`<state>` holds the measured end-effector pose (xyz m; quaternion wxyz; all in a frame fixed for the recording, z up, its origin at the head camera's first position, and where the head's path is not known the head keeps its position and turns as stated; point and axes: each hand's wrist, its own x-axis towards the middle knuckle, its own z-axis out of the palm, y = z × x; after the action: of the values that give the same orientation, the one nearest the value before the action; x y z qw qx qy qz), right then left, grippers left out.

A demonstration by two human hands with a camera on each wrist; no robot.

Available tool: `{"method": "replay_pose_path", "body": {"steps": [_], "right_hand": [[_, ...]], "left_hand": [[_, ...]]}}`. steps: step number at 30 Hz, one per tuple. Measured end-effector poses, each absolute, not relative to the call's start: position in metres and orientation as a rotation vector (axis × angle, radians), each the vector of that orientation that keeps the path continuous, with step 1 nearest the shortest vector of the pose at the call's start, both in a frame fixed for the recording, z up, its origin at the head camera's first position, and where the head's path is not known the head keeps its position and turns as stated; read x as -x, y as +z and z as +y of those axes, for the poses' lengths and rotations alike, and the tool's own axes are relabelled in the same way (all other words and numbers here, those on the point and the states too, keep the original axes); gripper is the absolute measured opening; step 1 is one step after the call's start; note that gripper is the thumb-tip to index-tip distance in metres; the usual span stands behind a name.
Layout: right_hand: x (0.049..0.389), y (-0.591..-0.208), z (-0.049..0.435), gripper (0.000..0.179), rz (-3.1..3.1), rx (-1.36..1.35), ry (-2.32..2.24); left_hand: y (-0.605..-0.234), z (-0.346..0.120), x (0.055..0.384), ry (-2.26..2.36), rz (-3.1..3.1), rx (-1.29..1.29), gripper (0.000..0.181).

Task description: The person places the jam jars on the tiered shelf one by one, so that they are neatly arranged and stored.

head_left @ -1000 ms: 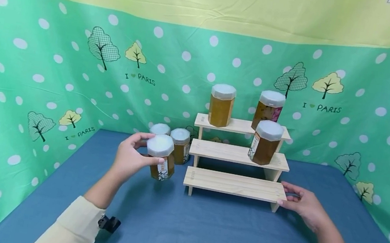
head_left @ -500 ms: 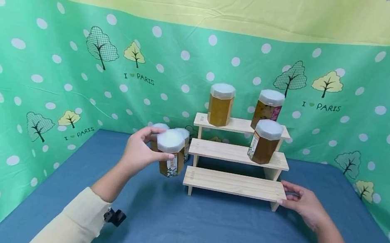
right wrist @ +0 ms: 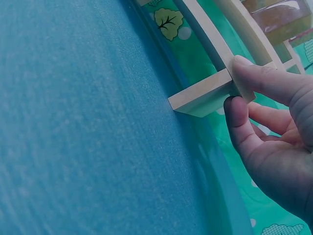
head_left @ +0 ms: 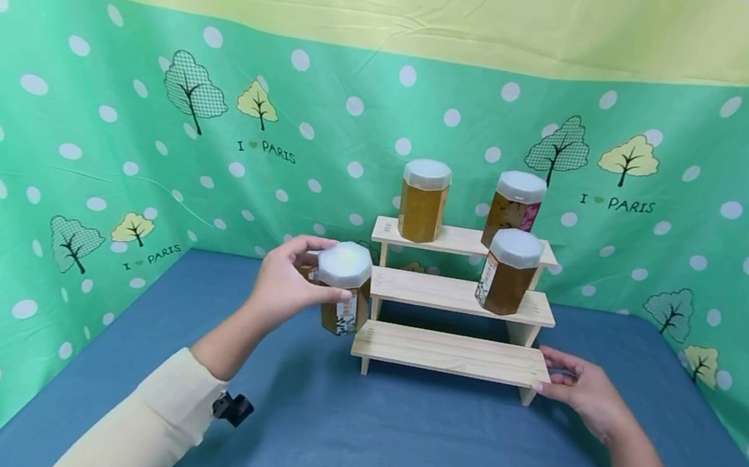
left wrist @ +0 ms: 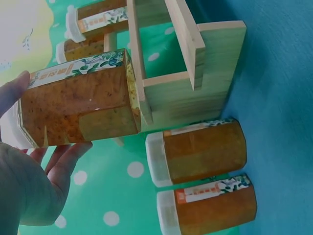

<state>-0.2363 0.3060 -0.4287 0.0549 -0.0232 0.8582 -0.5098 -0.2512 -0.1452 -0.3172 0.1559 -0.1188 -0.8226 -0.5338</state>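
Left grip [head_left: 281,284] is curled round the top of a brown jar [head_left: 354,282], which hangs nearly upright by the wooden stand's [head_left: 451,350] left end. Right grip [head_left: 586,396] pinches the bottom shelf's right end.

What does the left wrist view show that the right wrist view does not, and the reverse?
Only the left wrist view: the left hand gripping an amber, faceted, white-lidded jar, plus two similar jars standing beside the rack, an upper one and a lower one in the picture.

Only the right wrist view: the right hand pinching the end of the pale wooden lowest shelf.

Both: parts of the pale wooden tiered rack, blue table surface, green white-dotted fabric.
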Motion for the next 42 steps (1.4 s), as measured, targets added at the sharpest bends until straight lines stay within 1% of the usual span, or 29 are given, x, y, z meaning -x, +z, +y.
{"method": "replay_pose_path", "body": {"steps": [9,24,42], "right_hand": [[0.236,-0.429,0.306,0.084,2.598,0.076,-1.558],[0.235,-0.427,0.305,0.084,2.598,0.075,-1.541],[0.235,-0.427,0.305,0.083,2.601,0.082,-1.530]], "left_hand": [[-0.312,-0.133,0.258,-1.558,-2.333,0.394,0.066],[-0.299,-0.108,0.275,-1.573,-2.340,0.340,0.070],[-0.303,-0.077,0.301,-1.590,-2.375,0.389,0.069]]}}
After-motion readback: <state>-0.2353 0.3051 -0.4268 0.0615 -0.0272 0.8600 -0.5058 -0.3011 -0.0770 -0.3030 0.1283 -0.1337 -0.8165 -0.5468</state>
